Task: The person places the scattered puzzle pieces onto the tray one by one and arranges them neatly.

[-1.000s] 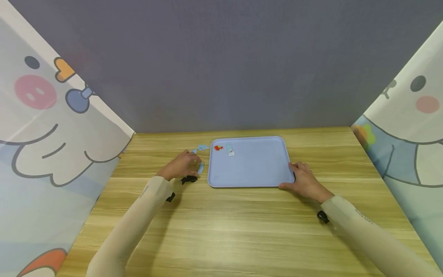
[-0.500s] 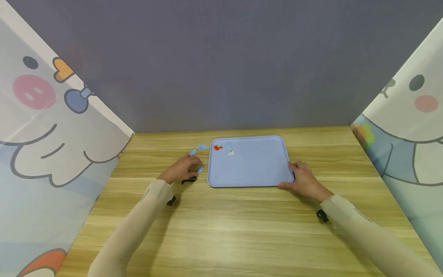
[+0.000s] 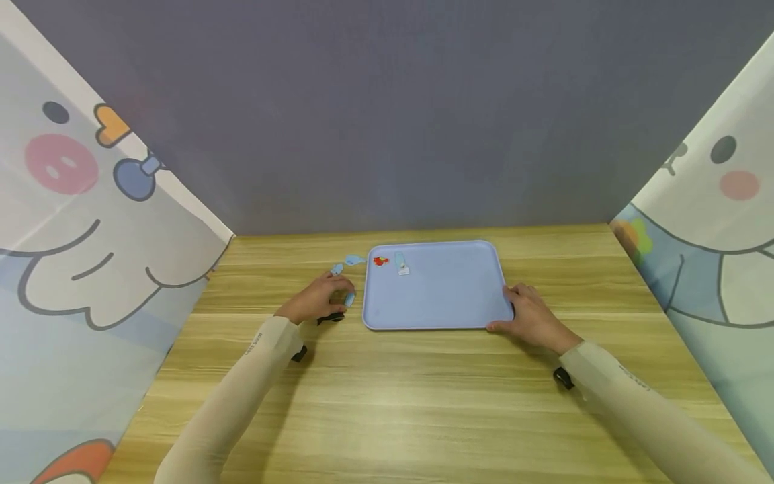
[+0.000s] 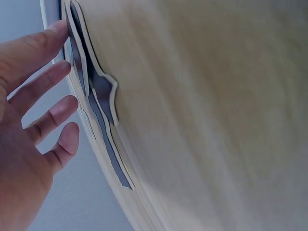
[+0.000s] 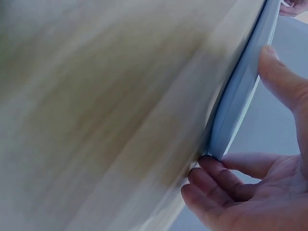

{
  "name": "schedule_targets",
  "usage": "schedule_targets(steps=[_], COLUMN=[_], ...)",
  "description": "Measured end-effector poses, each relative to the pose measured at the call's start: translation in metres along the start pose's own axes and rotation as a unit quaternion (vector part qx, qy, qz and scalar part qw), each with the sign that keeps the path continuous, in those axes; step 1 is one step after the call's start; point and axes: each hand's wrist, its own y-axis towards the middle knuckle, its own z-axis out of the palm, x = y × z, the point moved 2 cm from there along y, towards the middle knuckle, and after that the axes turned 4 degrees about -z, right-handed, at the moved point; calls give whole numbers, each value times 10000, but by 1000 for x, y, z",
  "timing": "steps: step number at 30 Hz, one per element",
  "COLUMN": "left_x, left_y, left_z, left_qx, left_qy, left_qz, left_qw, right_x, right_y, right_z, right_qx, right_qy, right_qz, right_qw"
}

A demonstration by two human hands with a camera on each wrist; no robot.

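My left hand (image 3: 316, 298) lies just left of the blue tray, with thumb and forefinger pinching a small light-blue flat cutout piece (image 3: 350, 299). In the left wrist view, the thumb and finger of that hand (image 4: 36, 82) meet the edge of a thin piece. A black cutout piece (image 3: 330, 318) lies under the hand, partly covered by it. My right hand (image 3: 531, 317) grips the near right corner of the tray (image 3: 441, 296), its thumb along the front rim, as the right wrist view also shows.
Two more light-blue pieces, one (image 3: 336, 268) just beyond the left hand and one (image 3: 353, 259) by the tray's far left corner, lie on the wooden table (image 3: 393, 403). A red piece (image 3: 381, 261) and a pale-blue-and-white piece (image 3: 402, 264) rest in the tray. A grey wall stands behind.
The left thumb and forefinger have drawn closer about the light-blue piece, and the piece behind the hand shows more fully. Tray and right hand stay put.
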Motion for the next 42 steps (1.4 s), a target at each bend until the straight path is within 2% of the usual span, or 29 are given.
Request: schedule_targets(steps=[5,15,29,36,42], left_x=[-2,2,2,4,7], left_y=[-1,0,3,2,-1], left_z=[-2,1,2,3,3], left_qx=[78,289,17,110,160], left_qy=[-201,-257,-19,1,-72], left_qz=[-165,-146,-54,-168,-48], left_qw=[9996,9991,10000,9998,9998], right_x=[2,2,2,2,2], right_y=[-1,-3,-4,-4,-4], right_z=[-2,-3,-3,-2,-2], right_qx=[-78,-95,-152,-143,-172], right_qy=[-128,-214,-253,-235,-229], right_qz=[-106,-169,-220,-214,-248], right_qw=[9998,9996,9993,9994,9993])
